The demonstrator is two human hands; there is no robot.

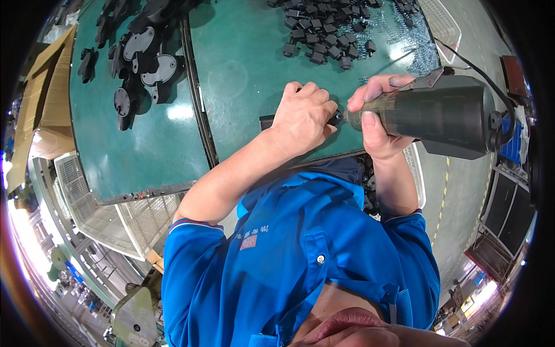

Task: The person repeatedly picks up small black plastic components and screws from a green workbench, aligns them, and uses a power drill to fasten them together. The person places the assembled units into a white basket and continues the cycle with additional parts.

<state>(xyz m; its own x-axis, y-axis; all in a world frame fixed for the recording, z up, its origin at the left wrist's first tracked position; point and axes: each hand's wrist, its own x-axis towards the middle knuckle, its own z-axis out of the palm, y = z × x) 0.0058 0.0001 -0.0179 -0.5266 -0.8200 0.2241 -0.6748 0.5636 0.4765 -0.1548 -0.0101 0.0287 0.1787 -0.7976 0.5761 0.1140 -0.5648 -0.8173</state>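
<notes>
My left hand [305, 118] is wrapped round a small black part [266, 122] just above the green tabletop, near its front edge. Most of that part is hidden under my fingers; one dark end sticks out on the left. My right hand [378, 115] grips the front of a dark corded electric screwdriver [451, 115]. The screwdriver lies roughly level, and its tip points left at the part's end between my two hands. Whether the tip touches the part, I cannot tell.
Many small black blocks [324, 34] are heaped at the far side of the green table [231, 81], with loose screws [399, 43] beside them. Black housings and grey-faced parts [159, 69] lie far left. White crates [98, 214] and a cardboard box [49, 104] stand at left.
</notes>
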